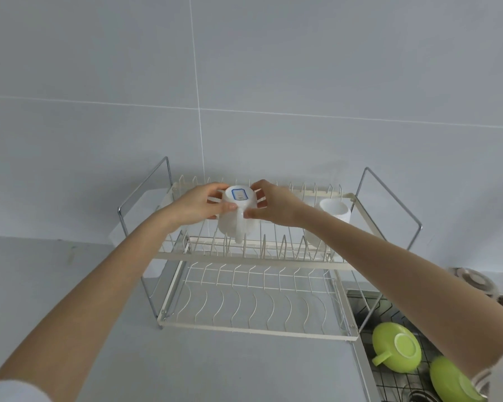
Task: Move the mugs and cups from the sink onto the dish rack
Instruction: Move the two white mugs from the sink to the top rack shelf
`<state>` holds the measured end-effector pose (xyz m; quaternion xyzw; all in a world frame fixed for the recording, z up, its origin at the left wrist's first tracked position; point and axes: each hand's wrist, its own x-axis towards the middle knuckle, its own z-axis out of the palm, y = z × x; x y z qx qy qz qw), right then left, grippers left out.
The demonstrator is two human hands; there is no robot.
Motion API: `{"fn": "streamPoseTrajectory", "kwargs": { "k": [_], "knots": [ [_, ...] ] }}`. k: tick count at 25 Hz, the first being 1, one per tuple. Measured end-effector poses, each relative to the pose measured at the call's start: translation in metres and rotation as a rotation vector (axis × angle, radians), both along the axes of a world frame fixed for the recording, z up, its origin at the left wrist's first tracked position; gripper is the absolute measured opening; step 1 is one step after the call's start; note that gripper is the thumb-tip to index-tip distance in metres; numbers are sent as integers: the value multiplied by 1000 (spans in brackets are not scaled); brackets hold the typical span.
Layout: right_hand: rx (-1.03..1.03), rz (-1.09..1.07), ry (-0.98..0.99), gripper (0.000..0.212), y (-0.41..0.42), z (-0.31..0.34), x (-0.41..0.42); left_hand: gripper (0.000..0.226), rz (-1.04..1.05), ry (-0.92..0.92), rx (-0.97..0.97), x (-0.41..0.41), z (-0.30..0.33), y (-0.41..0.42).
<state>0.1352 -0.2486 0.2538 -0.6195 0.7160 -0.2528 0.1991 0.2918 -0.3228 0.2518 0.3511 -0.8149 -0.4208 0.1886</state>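
A white mug (pixel 238 216) is upside down over the upper tier of the cream wire dish rack (pixel 244 258), with a blue-edged label on its base and its handle facing me. My left hand (pixel 195 207) grips its left side and my right hand (pixel 276 204) grips its right side. A second white cup (pixel 336 211) stands inverted on the upper tier at the right. In the sink (pixel 360 309) at the lower right, a green mug (pixel 395 351) lies upside down next to another green dish (pixel 450 381), partly hidden by my right forearm.
The rack's lower tier (pixel 253 309) holds nothing. The rack stands on a grey counter (pixel 215 369) against a grey tiled wall. A glass item (pixel 471 281) sits behind the sink at the right edge.
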Motion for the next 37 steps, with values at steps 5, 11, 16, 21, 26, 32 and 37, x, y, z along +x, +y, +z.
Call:
{"fn": "streamPoseTrajectory", "kwargs": {
  "k": [5,11,16,21,26,32,37],
  "knots": [
    [12,-26,8,62,-6,-12,3,41,-64,-106,-24,-2,-6,-6],
    [8,-38,41,62,-3,-15,3,47,-70,-131,75,-1,-7,-5],
    [33,-26,54,63,2,-14,4,52,-65,-169,73,0,-6,-3],
    [99,2,131,67,8,-9,2,57,-6,-224,-50,-2,4,3],
    [109,34,314,65,30,5,-4,58,8,-439,-397,-2,17,18],
    [33,40,473,65,77,23,-19,60,43,-525,-642,-8,37,63],
    [-31,-29,544,68,127,33,-41,63,33,-489,-800,-30,51,114]
  ]
}}
